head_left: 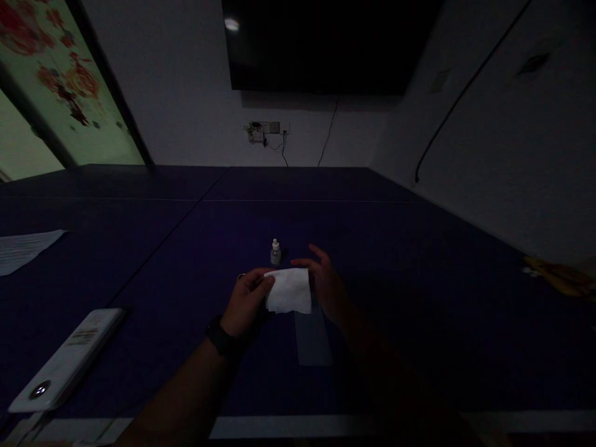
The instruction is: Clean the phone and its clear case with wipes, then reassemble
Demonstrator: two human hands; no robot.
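We take the white-capped dropper bottle [275,254], standing upright on the dark blue table [382,236], as our landmark. Just on our side of it, a little to its right, we hold a thin white wipe [289,292], spread flat and facing us. Our left hand [249,297], on the near side of the bottle and to its left, pinches the wipe's upper left corner between thumb and fingers; a black wristband [221,337] circles that wrist. Our right hand [328,285], to the right of the bottle and nearer us, is loosely open, fingers spread, at the wipe's right edge. We cannot tell whether it touches the wipe, as its thumb is not clearly shown.

Farther toward us from the bottle and to its right, a grey rectangular panel [314,341] lies flat, its far end hidden by the wipe. Well to the left of the bottle, on our side, we see a white oblong device [69,357] with a round badge; farther left, about level with the bottle, is a printed sheet of paper [28,249]. Beyond the bottle, sockets [265,128] and a dark television [326,43] are on the wall.
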